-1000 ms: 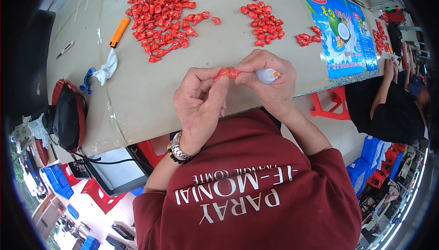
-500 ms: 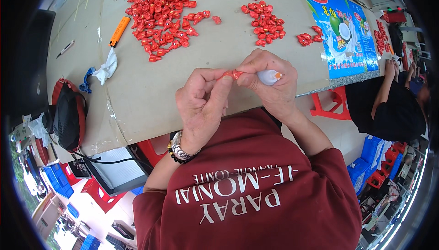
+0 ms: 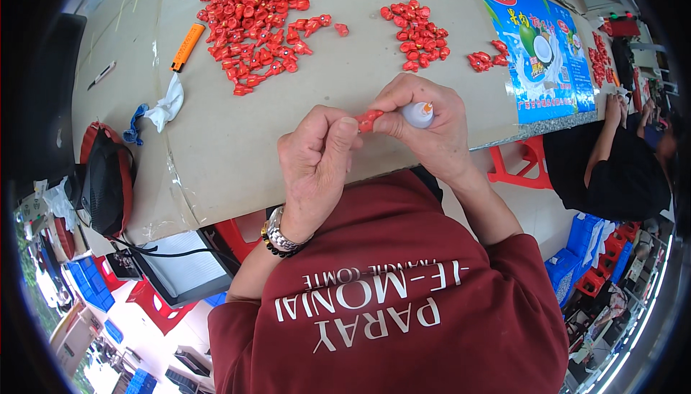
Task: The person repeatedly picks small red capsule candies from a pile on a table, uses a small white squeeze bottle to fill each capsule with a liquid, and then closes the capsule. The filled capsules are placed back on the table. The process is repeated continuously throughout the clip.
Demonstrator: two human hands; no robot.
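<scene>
Between my two hands is a small red plastic piece, pinched at both ends above the table's near edge. My left hand closes thumb and finger on its left end. The thumb and forefinger of my right hand grip its right end. Tucked in that same right palm is a white squeeze bottle with an orange tip. Beyond my hands lies a large heap of similar red pieces, with a smaller heap to its right. Fingers hide part of the held piece.
An orange-handled cutter, a white cloth and a pen lie at the left. A black and red bag sits at the left edge. Right are a blue printed sheet, a red stool and a person in black.
My left fingers have shifted slightly left and show more of the red piece. The bottle in my right hand has tilted, its tip now pointing more upward.
</scene>
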